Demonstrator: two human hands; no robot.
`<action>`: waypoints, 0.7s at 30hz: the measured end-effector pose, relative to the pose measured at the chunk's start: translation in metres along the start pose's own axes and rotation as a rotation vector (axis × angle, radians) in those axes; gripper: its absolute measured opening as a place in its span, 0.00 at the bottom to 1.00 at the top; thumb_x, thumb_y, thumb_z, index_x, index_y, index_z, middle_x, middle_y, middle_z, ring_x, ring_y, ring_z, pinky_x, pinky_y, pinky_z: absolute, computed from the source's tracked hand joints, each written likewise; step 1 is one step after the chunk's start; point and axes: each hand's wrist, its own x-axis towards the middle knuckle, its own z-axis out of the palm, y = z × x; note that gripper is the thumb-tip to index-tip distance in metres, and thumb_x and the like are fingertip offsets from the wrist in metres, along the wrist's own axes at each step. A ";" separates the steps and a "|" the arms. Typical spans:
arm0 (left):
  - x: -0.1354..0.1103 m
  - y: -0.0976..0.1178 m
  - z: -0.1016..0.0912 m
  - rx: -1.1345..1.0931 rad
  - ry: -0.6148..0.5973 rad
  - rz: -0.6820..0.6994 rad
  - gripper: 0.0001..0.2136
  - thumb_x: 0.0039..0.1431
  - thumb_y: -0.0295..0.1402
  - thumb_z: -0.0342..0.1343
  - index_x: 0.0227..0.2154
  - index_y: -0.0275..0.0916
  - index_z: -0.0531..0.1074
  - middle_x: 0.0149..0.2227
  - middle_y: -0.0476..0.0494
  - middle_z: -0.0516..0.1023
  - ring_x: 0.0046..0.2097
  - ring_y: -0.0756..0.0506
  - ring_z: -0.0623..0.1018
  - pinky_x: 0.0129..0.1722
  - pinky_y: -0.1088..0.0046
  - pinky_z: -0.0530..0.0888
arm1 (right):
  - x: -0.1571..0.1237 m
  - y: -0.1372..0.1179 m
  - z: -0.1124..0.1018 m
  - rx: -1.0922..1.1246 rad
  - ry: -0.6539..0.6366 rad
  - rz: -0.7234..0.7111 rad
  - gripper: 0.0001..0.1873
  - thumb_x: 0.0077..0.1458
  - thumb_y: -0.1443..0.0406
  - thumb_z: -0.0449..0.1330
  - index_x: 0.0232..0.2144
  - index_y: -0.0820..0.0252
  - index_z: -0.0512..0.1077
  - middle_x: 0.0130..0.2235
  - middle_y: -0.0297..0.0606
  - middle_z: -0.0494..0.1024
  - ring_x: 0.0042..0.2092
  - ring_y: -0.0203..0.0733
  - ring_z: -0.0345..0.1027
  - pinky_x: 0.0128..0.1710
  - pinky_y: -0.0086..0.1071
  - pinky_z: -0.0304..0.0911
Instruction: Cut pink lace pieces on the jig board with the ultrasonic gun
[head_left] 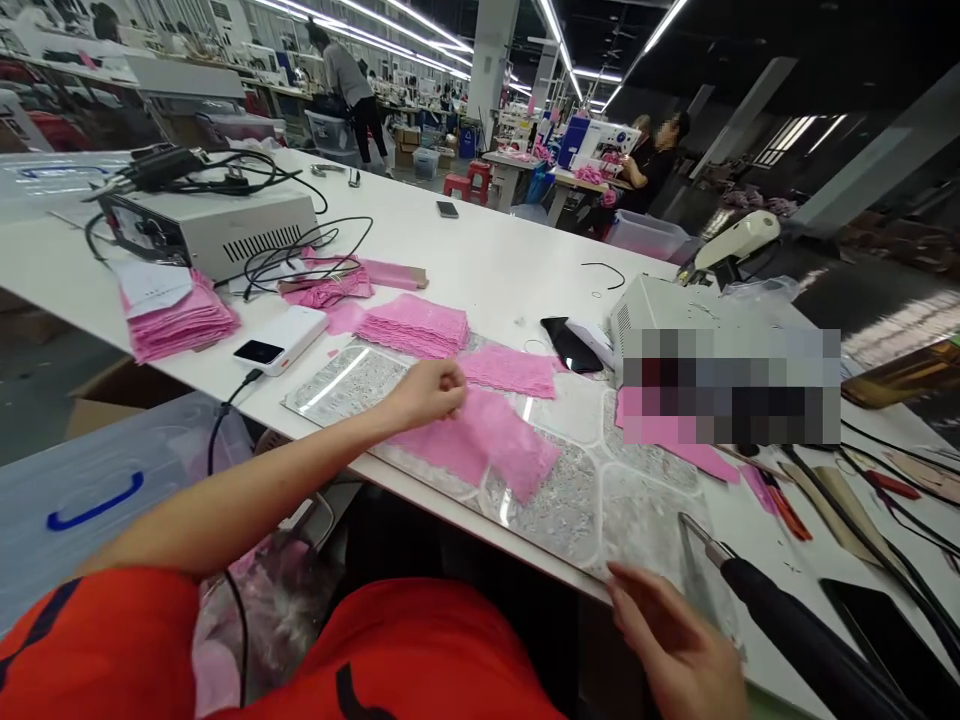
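Thin pink fabric piece point(511, 446) lies on glossy grey-patterned board point(559, 500), seemingly mid-work, left hand point(431, 393) apparently pinching its edge, right hand point(671, 640) empty, loosely spread; pink cloth stack point(412, 326) behind, done or pending unclear.

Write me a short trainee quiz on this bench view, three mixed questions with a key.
1. Which hand is at the thin, translucent pink fabric sheet?
2. True or false: the right hand grips the black-handled tool with a bent metal tip.
3. What lies directly beneath the sheet? A) a brown cardboard panel; B) a glossy grey mottled mat; C) a red cloth.

Key: 1. The left hand. 2. False. 3. B.
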 end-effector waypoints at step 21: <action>-0.060 -0.066 -0.047 0.115 0.161 -0.055 0.04 0.48 0.32 0.51 0.25 0.38 0.70 0.21 0.52 0.69 0.24 0.50 0.67 0.24 0.76 0.62 | 0.090 -0.061 0.103 -0.398 -0.226 -0.850 0.08 0.58 0.72 0.54 0.31 0.57 0.71 0.29 0.33 0.74 0.28 0.32 0.67 0.29 0.25 0.63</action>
